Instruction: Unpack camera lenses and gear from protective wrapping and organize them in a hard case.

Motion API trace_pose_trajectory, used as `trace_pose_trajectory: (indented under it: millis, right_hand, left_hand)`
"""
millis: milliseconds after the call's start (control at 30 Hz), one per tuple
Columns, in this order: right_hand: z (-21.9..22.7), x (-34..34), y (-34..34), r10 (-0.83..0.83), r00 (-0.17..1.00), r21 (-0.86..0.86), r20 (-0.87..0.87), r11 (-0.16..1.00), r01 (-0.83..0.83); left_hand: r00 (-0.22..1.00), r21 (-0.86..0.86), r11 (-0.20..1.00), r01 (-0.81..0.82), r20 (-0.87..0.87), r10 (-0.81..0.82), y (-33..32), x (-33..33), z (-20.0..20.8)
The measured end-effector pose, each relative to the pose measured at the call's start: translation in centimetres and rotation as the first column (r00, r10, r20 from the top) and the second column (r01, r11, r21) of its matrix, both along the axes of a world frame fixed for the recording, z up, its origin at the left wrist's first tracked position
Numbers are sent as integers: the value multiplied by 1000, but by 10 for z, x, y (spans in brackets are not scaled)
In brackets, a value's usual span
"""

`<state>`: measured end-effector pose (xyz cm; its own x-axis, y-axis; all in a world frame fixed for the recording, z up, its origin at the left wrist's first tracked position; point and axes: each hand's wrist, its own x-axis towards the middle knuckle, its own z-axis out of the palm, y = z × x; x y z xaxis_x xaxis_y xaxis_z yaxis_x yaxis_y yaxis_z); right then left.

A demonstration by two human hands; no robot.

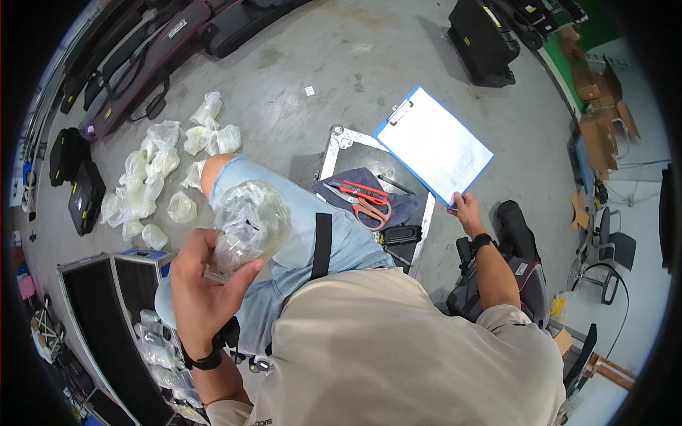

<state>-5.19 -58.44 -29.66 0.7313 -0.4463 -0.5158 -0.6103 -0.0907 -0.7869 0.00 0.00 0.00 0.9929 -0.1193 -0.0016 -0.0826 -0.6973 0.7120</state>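
My left hand (200, 284) is closed round a crumpled clear plastic bag (252, 220), held above my left thigh; a small dark mark shows on the bag, and its contents cannot be made out. Out to the right, my right hand (467, 214) grips the near corner of a blue clipboard (435, 142) with white paper under its black clip. Between the clipboard and my lap, a dark cloth (406, 206) lies on a metal-edged case (348, 150). On the cloth are red-handled scissors (374, 213) and a red utility knife (364, 190).
Many clear plastic bundles (162, 160) lie on the floor to the left. Below them stands an open flight case (92, 298), with more wrapped bundles (160, 348) beside it. Long dark bags (163, 50) lie at far left; a black hard case (483, 46) stands at far right.
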Motion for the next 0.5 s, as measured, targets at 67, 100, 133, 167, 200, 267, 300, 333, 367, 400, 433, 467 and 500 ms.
trace_pose_trajectory:
  millis: [67, 100, 133, 167, 200, 267, 300, 333, 367, 400, 433, 467, 500]
  right_hand:
    - [-7, -1, 11, 91, 995, -14, -51, 996, -91]
    - [-2, -5, 0, 119, 991, -20, -60, 993, -121]
    - [3, -8, -11, 174, 978, -30, -118, 983, -179]
    - [-1, -6, -2, 221, 962, -19, -160, 974, -227]
    - [-3, -10, 5, 217, 961, 8, -173, 976, -219]
    - [1, -10, 5, 251, 951, 58, -181, 968, -245]
    - [1, -8, -8, 292, 913, 18, -286, 954, -299]
    - [4, -8, -14, 314, 890, 13, -332, 944, -328]
    - [12, 0, -22, 394, 823, 44, -409, 909, -413]
    - [24, 16, -26, 497, 641, -94, -585, 743, -663]
    - [42, 37, -19, 472, 347, -208, -811, 322, -924]
    - [55, 40, -19, 384, 365, -430, -848, -96, -898]
    - [93, 65, 22, 381, 411, -501, -828, -174, -848]
  left_hand:
    - [998, -20, 999, 49, 41, -48, 7, 5, -1]
    - [999, -28, 999, 20, 33, -19, -2, -4, -2]
    - [999, -29, 999, 15, 39, -14, -12, -12, -3]
    - [998, -8, 1000, 20, 56, -19, -8, -11, -2]
    - [999, 7, 1000, -8, 53, 8, -4, -14, -4]
    - [995, -24, 999, 27, 96, -25, 1, -15, -11]
    - [995, -6, 1000, -14, 95, 15, 3, -15, -12]
    - [994, -29, 1000, 10, 107, -7, 4, -17, -11]
    - [992, -56, 998, 33, 120, -27, 8, -21, -13]
    - [993, -34, 999, -18, 116, 21, 14, -25, -14]
    - [993, -15, 1000, 19, 119, -17, 20, -31, -15]
    - [991, -6, 998, 57, 123, -56, 25, -34, -16]
    - [993, 6, 1000, 5, 117, -6, 30, -40, -18]
